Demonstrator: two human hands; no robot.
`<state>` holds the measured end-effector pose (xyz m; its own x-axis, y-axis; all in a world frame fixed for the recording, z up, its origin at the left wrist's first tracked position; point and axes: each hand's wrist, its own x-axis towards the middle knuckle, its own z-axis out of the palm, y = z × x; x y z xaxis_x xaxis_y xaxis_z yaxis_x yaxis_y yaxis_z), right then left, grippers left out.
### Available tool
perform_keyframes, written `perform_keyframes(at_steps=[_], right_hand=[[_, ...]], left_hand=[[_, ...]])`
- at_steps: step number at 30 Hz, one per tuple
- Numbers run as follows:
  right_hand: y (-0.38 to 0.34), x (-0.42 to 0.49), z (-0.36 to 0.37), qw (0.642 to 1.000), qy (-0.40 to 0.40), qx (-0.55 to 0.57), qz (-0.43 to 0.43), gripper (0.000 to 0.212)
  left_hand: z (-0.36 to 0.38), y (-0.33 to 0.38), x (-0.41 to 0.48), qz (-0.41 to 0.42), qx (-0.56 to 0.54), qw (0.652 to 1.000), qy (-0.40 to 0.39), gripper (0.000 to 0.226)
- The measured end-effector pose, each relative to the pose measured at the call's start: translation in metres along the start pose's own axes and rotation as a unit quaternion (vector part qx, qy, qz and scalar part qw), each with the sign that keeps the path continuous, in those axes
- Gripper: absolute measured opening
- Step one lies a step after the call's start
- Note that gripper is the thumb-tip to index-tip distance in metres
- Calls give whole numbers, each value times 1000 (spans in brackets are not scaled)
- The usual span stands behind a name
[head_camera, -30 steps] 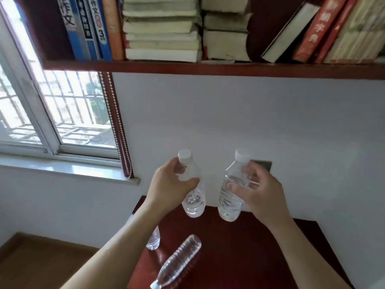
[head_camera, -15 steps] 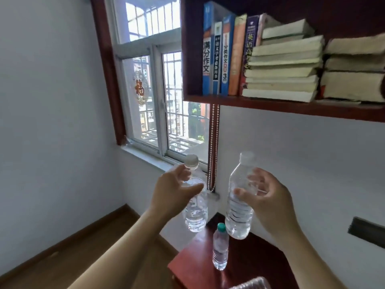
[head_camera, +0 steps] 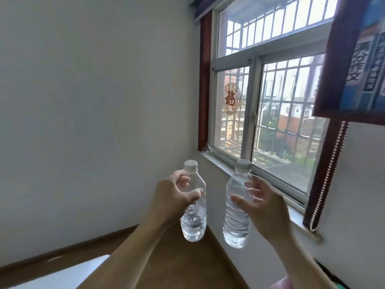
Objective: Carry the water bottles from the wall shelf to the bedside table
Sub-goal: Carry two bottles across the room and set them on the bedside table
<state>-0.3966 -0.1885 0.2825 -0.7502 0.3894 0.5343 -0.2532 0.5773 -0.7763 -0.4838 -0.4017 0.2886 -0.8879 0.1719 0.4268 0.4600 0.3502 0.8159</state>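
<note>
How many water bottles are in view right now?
2. The left bottle is gripped by the left hand, the right bottle by the right hand; both upright, apart, near the window. More may lie out of frame.

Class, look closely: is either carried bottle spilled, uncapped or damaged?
Nothing stands out: left hand holds the left water bottle, right hand the right water bottle, both capped, roughly upright, no spill visible.
</note>
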Motion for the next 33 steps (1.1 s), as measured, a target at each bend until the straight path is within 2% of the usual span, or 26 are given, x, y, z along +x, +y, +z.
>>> perform_keyframes(at_steps=[2,6,13,17,21,25,33], right_hand=[[-2,14,35,1000,-14,2,-12,67],[-2,45,95,999,-38,17,-20,69],[31,120,189,993,-93,73,-8,67],[52,180,242,985,-141,102,-5,61],[56,238,295,975,-183,123,-1,62],[54,281,352,968,-210,137,-3,52],[55,351,493,955,-257,147,0,50]], left_hand=[[-21,-20,14,-15,-15,1000,9,63],[-52,-58,45,-34,-27,998,37,58],[-68,-128,118,-67,-16,994,83,58],[-73,-161,174,-79,3,990,117,43],[-87,-187,228,-92,6,982,165,44],[-106,-220,275,-98,6,976,196,54],[-161,-319,366,-107,15,964,243,48]])
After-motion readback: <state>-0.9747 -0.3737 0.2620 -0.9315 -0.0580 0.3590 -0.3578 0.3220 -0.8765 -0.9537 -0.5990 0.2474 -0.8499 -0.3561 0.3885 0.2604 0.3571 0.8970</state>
